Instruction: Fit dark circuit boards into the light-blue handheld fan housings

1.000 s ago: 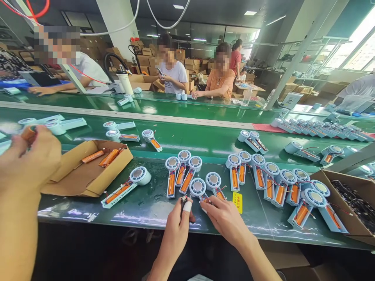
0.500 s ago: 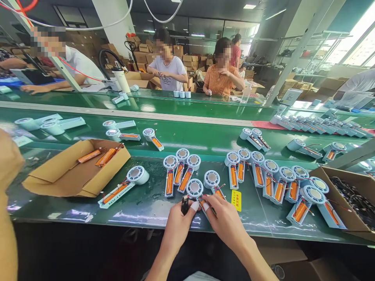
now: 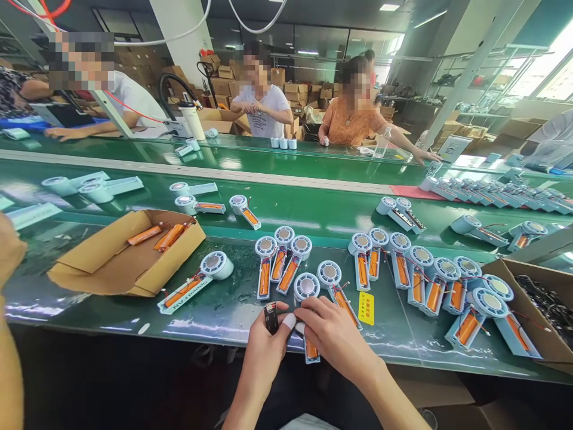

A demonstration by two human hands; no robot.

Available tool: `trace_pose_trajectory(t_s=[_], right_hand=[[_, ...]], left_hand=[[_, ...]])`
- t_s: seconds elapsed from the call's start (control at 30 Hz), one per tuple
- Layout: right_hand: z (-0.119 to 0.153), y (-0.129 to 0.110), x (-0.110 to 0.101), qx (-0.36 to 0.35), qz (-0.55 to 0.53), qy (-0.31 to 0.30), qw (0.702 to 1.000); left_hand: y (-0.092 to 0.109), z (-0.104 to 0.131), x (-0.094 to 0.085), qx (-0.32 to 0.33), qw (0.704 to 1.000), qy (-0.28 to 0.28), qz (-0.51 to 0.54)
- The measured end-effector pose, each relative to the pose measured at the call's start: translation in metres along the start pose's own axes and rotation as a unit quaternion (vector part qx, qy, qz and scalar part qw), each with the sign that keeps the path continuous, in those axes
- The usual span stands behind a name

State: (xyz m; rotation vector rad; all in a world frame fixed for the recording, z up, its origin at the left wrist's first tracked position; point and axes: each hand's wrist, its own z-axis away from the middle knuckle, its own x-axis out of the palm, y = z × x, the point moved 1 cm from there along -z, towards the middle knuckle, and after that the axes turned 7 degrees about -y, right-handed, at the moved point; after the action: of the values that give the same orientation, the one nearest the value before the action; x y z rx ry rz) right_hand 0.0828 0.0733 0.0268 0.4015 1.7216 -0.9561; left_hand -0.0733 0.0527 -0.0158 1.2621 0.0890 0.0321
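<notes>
My left hand [image 3: 267,334] pinches a small black circuit board [image 3: 271,318] near the bench's front edge. Beside it, the fingertips of my right hand [image 3: 329,328] are pressed together close to my left thumb; whatever they grip is too small to make out. Under both hands lies a light blue fan unit, its round head [image 3: 307,287] just beyond my fingers and its orange battery [image 3: 311,349] showing below them. Another fan unit [image 3: 329,273] with an orange battery rests just behind my right hand. White covers sit on some fingertips.
An open cardboard tray [image 3: 129,257] with orange batteries is at left, a box of black parts [image 3: 544,304] at right. Several fan units [image 3: 421,257] and a yellow card [image 3: 366,308] lie on the green bench. Another person's arm [image 3: 11,358] enters at the left edge; people sit opposite.
The black board has been raised and turned to face up in my left hand. My right hand's fingers have drawn in toward my left. A person opposite has stretched an arm to the right.
</notes>
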Motion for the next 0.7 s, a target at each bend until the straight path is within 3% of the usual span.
trace_pose_trajectory(t_s=[0.13, 0.3, 0.37, 0.53, 0.7], right_hand=[[0.003, 0.003, 0.01, -0.005, 0.01, 0.032, 0.999], [0.002, 0.006, 0.019, -0.012, 0.018, 0.058, 0.998], [0.003, 0.006, 0.02, -0.015, 0.021, 0.062, 0.998], [0.004, 0.006, 0.018, 0.006, -0.043, 0.057, 0.997], [0.007, 0.008, 0.019, 0.023, -0.105, 0.063, 0.992]], left_hand=[[0.007, 0.01, -0.004, 0.105, 0.982, 0.025, -0.153], [0.002, 0.016, -0.002, 0.158, 0.951, 0.034, -0.265], [0.002, 0.013, -0.001, 0.153, 0.955, 0.034, -0.254], [0.013, 0.003, -0.001, 0.1, 0.989, 0.014, -0.105], [0.016, 0.0, -0.001, 0.089, 0.993, -0.001, -0.078]])
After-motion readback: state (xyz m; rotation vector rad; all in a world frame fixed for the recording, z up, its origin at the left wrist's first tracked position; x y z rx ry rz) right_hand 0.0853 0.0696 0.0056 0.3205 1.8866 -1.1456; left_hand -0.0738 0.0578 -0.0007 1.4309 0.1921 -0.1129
